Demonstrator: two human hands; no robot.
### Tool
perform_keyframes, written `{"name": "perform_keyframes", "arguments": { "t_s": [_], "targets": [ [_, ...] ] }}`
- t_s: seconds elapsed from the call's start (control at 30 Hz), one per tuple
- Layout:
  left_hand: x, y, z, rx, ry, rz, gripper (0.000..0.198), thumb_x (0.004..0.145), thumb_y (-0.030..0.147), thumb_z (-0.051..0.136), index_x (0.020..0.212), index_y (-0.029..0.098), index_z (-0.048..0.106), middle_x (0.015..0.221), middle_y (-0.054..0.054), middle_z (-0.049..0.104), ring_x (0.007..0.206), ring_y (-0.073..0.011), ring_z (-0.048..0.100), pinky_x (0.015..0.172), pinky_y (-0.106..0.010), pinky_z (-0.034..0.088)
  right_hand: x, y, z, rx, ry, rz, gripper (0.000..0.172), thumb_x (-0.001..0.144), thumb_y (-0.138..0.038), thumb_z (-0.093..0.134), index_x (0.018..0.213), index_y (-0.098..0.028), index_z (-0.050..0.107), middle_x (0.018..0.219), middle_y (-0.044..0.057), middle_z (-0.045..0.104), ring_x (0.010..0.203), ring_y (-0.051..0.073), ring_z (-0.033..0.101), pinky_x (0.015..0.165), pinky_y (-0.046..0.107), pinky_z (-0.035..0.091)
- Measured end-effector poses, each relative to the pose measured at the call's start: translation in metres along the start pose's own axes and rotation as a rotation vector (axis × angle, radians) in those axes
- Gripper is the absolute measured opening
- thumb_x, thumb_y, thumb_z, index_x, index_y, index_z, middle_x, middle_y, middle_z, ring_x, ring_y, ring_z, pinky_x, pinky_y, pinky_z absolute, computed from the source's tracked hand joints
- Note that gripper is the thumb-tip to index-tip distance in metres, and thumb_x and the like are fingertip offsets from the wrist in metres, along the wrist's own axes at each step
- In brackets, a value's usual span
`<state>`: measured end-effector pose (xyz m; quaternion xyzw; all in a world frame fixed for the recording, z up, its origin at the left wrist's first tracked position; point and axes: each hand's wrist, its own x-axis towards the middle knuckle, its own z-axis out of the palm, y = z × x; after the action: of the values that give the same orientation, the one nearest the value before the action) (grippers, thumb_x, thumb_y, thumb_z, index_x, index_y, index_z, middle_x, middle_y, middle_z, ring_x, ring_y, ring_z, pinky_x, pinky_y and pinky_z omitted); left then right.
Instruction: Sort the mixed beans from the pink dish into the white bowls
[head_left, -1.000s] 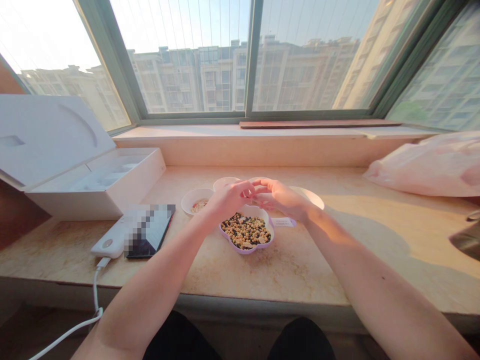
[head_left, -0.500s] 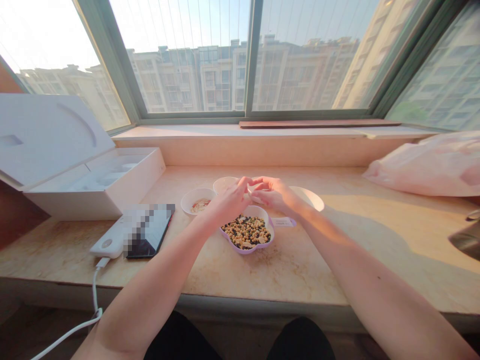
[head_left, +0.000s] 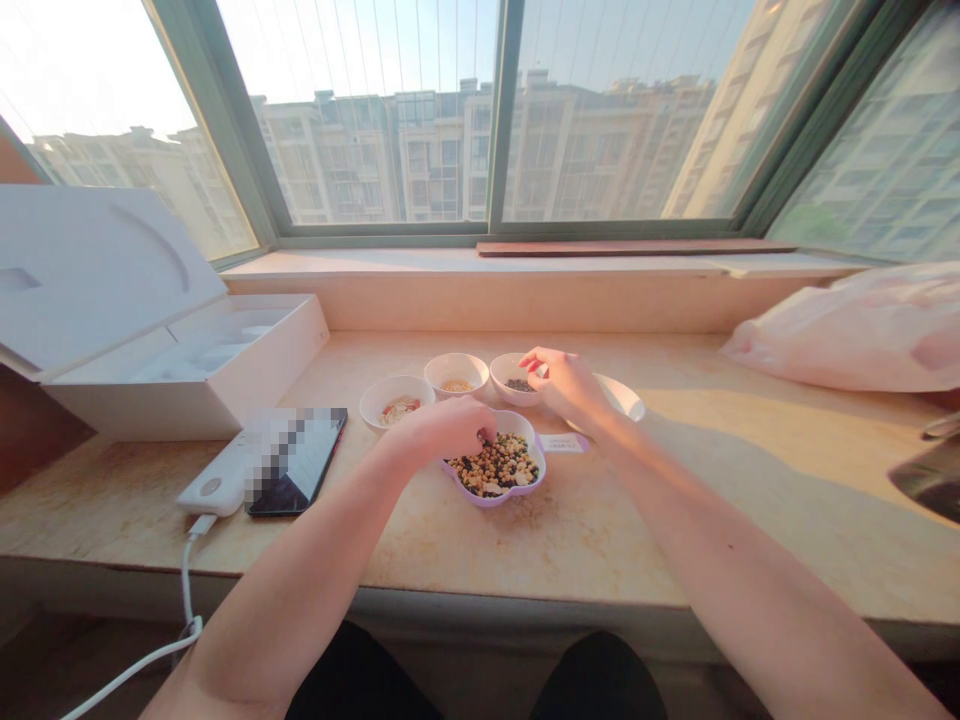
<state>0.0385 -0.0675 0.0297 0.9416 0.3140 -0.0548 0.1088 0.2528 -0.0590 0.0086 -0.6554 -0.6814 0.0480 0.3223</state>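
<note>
A purple-rimmed, lobed bowl [head_left: 517, 490] holds mixed yellow and black beans [head_left: 496, 466] with a few pale flat pieces. My left hand [head_left: 457, 425] reaches over its back left side, fingertips down at the beans and drawn together; what they pinch is hard to make out. Behind, my right hand [head_left: 566, 385] hovers at a white bowl of dark beans [head_left: 517, 386], thumb and fingers a little apart with nothing visible between them. Another white bowl [head_left: 456, 362] has yellowish beans inside. To the left stands a white bowl [head_left: 373, 405] with pale flat pieces and some red bits.
A white dish [head_left: 626, 397] lies partly behind my right wrist. A labelled tab [head_left: 562, 443] sticks out beside the purple bowl. On the left are a phone [head_left: 307, 470], a white power bank [head_left: 214, 480] with cable and an open white box [head_left: 262, 350]. A plastic bag [head_left: 847, 335] rests at right.
My hands were together above the back bowls. The left has come down and toward me into the purple bowl; the right has shifted slightly right, uncovering the dark beans.
</note>
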Motion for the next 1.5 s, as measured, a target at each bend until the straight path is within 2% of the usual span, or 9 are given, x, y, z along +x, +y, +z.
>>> {"name": "perform_keyframes", "arguments": {
  "t_s": [0.27, 0.5, 0.6, 0.7, 0.83, 0.93, 1.07, 1.23, 1.5],
  "targets": [
    [0.006, -0.003, 0.004, 0.028, -0.018, 0.031, 0.025, 0.082, 0.008, 0.054, 0.076, 0.018, 0.076, 0.074, -0.003, 0.071, 0.063, -0.0137, 0.056, 0.062, -0.027, 0.040, 0.002, 0.004, 0.003, -0.029, 0.014, -0.009, 0.019, 0.088, -0.017, 0.060, 0.098, -0.020, 0.076, 0.086, 0.004, 0.076, 0.079, 0.019, 0.066, 0.072, 0.029, 0.046],
    [0.005, -0.002, 0.005, -0.012, 0.015, 0.033, 0.024, 0.083, 0.009, 0.053, 0.075, 0.018, 0.074, 0.080, -0.004, 0.072, 0.069, -0.0148, 0.059, 0.066, -0.027, 0.042, 0.003, 0.004, 0.001, -0.030, 0.002, -0.001, 0.020, 0.085, -0.015, 0.061, 0.098, -0.020, 0.076, 0.087, 0.004, 0.076, 0.082, 0.020, 0.067, 0.071, 0.030, 0.045],
    [0.006, -0.006, 0.008, -0.058, 0.103, 0.034, 0.022, 0.087, 0.013, 0.054, 0.079, 0.020, 0.074, 0.091, -0.004, 0.074, 0.078, -0.0161, 0.063, 0.071, -0.026, 0.044, 0.003, 0.003, -0.001, -0.015, -0.020, 0.010, 0.020, 0.084, -0.015, 0.062, 0.098, -0.020, 0.076, 0.093, 0.005, 0.077, 0.083, 0.020, 0.067, 0.075, 0.031, 0.047],
    [0.007, -0.012, 0.007, -0.096, 0.243, -0.006, 0.020, 0.090, 0.017, 0.054, 0.085, 0.021, 0.073, 0.095, -0.003, 0.074, 0.085, -0.0166, 0.064, 0.074, -0.026, 0.045, 0.001, -0.002, -0.003, -0.005, -0.018, 0.011, 0.018, 0.085, -0.019, 0.063, 0.098, -0.020, 0.075, 0.098, 0.006, 0.077, 0.082, 0.020, 0.067, 0.078, 0.033, 0.049],
    [0.006, -0.022, 0.001, -0.087, 0.432, -0.149, 0.025, 0.097, 0.022, 0.049, 0.084, 0.019, 0.071, 0.092, -0.005, 0.073, 0.085, -0.0181, 0.064, 0.076, -0.028, 0.046, -0.005, -0.012, -0.006, 0.010, -0.023, -0.056, 0.018, 0.088, -0.028, 0.064, 0.097, -0.020, 0.076, 0.085, 0.006, 0.076, 0.077, 0.021, 0.067, 0.076, 0.034, 0.050],
    [0.006, -0.030, -0.002, -0.062, 0.528, -0.245, 0.031, 0.102, 0.024, 0.044, 0.086, 0.018, 0.071, 0.097, -0.008, 0.073, 0.088, -0.0193, 0.064, 0.080, -0.030, 0.046, -0.012, -0.020, -0.009, 0.057, -0.105, -0.175, 0.020, 0.090, -0.034, 0.064, 0.098, -0.021, 0.077, 0.086, 0.005, 0.076, 0.076, 0.020, 0.067, 0.074, 0.032, 0.050],
    [0.008, -0.041, 0.001, -0.050, 0.568, -0.364, 0.030, 0.102, 0.023, 0.045, 0.092, 0.016, 0.072, 0.104, -0.010, 0.074, 0.091, -0.0203, 0.066, 0.082, -0.030, 0.047, -0.020, -0.028, -0.008, 0.109, -0.299, -0.253, 0.020, 0.091, -0.034, 0.064, 0.100, -0.023, 0.078, 0.085, 0.004, 0.076, 0.073, 0.018, 0.066, 0.068, 0.029, 0.049],
    [0.010, -0.048, 0.006, -0.026, 0.590, -0.418, 0.024, 0.098, 0.022, 0.051, 0.097, 0.016, 0.074, 0.107, -0.011, 0.075, 0.094, -0.0223, 0.067, 0.083, -0.031, 0.048, -0.030, -0.034, -0.001, 0.094, -0.531, -0.320, 0.015, 0.086, -0.021, 0.066, 0.092, -0.024, 0.079, 0.087, 0.002, 0.078, 0.074, 0.018, 0.068, 0.067, 0.028, 0.048],
    [0.012, -0.051, 0.009, -0.016, 0.555, -0.400, 0.026, 0.097, 0.021, 0.049, 0.098, 0.017, 0.075, 0.107, -0.012, 0.075, 0.095, -0.0243, 0.068, 0.086, -0.033, 0.048, -0.038, -0.040, 0.014, -0.087, -0.560, -0.477, 0.019, 0.085, -0.016, 0.063, 0.083, -0.025, 0.079, 0.083, 0.002, 0.078, 0.074, 0.020, 0.067, 0.061, 0.030, 0.041]
  ]
}}
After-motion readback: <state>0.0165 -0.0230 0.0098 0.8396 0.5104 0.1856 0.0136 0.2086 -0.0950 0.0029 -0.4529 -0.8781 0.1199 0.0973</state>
